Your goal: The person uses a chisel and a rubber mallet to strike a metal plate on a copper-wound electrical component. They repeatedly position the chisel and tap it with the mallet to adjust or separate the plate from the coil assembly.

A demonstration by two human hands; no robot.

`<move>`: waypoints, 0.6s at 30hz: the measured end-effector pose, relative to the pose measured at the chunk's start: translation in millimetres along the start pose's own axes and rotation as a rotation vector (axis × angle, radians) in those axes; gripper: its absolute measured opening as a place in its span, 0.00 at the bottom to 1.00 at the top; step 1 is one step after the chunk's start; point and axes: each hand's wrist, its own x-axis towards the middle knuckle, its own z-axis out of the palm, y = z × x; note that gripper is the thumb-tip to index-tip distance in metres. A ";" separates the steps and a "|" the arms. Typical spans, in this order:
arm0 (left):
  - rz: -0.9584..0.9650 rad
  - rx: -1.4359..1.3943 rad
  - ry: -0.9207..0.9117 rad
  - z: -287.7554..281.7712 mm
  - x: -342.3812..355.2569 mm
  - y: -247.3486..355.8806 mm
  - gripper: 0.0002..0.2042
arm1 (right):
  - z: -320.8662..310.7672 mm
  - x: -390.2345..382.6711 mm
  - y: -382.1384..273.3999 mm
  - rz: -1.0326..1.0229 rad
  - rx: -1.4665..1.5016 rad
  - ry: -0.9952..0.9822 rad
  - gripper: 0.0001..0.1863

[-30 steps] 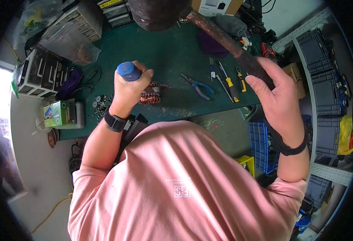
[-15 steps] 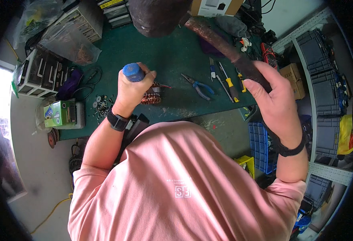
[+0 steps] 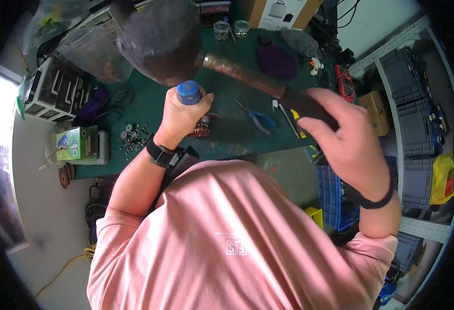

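Note:
In my right hand (image 3: pixel 340 134) is the dark handle of a mallet (image 3: pixel 159 44). Its large rounded head, slightly blurred, is above and just to the left of the blue end of an upright tool handle (image 3: pixel 188 93). Whether the two touch I cannot tell. My left hand (image 3: pixel 180 114) is closed around that blue-topped tool, whose lower end is hidden by the hand. Right beside and below the left fist lies a copper-wound coil part (image 3: pixel 201 129) with a thin red wire, partly covered by the hand.
Blue-handled pliers (image 3: pixel 258 118) and a yellow-handled tool (image 3: pixel 296 120) lie on the green bench (image 3: pixel 227 147). Loose screws and washers (image 3: pixel 133 138) are scattered at left near a green box (image 3: pixel 77 144). Two clear jars (image 3: pixel 221 30) stand at the back. Grey bins (image 3: pixel 418 126) line the right shelf.
The mallet head has swung down and to the left, closer to the blue tool end. My left hand has shifted slightly right with the tool; my right hand has lowered a little.

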 end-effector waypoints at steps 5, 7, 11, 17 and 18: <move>-0.038 0.043 0.000 -1.6 -2.9 6.3 0.07 | -14.4 -2.0 -20.0 -0.028 0.074 0.102 0.19; 0.004 0.071 0.007 -0.6 -0.2 5.3 0.07 | -7.8 -6.1 -16.9 -0.018 0.033 0.081 0.18; 0.003 -0.080 0.069 3.2 0.3 -2.3 0.08 | 8.3 -6.3 -2.5 0.015 -0.059 -0.041 0.16; -0.034 -0.043 0.054 -1.9 1.3 0.5 0.07 | -11.3 0.5 -17.3 0.022 0.027 0.049 0.19; -0.027 -0.025 0.058 -2.7 1.1 -1.2 0.07 | -13.0 1.8 -19.3 0.009 -0.004 0.056 0.20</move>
